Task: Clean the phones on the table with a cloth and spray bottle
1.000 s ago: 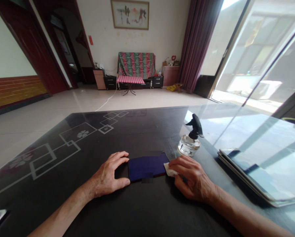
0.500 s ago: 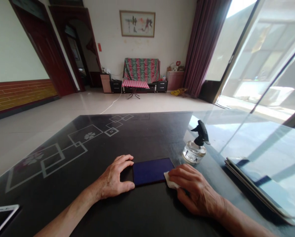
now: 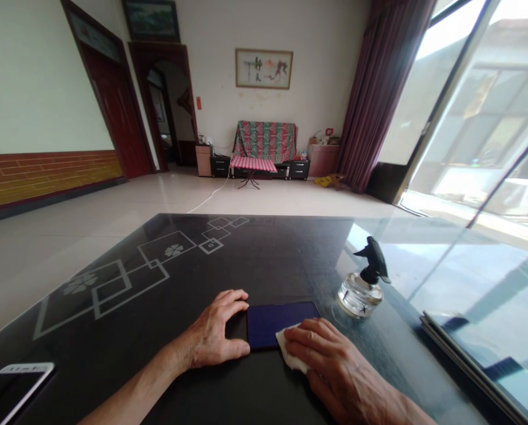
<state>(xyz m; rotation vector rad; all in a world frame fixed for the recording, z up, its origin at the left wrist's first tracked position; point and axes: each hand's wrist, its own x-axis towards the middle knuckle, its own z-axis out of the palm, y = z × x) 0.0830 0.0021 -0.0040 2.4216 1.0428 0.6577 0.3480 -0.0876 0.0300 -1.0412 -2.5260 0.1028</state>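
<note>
A dark slab with a deep blue face, seemingly a phone [image 3: 266,324], lies flat on the black tabletop in front of me. My left hand [image 3: 219,327] steadies its left end, thumb at the near corner and fingers at the far one. Under the fingers of my right hand [image 3: 330,360] is a folded white cloth [image 3: 290,353], pressed on the near right part of the phone; the hand hides that corner. Just beyond and to the right stands a clear spray bottle [image 3: 361,295] with a black trigger head.
A white phone [image 3: 16,389] lies at the table's near left. Toward the right edge is a flat, glossy stack [image 3: 476,366], its kind unclear. Pale squares and flowers pattern the glossy tabletop [image 3: 268,260]. Across the room stands a small table with a striped cover [image 3: 253,164].
My right hand has slid the cloth leftward and nearer over the phone. My left hand keeps its place on the phone. The whole view has shifted as my head moved.
</note>
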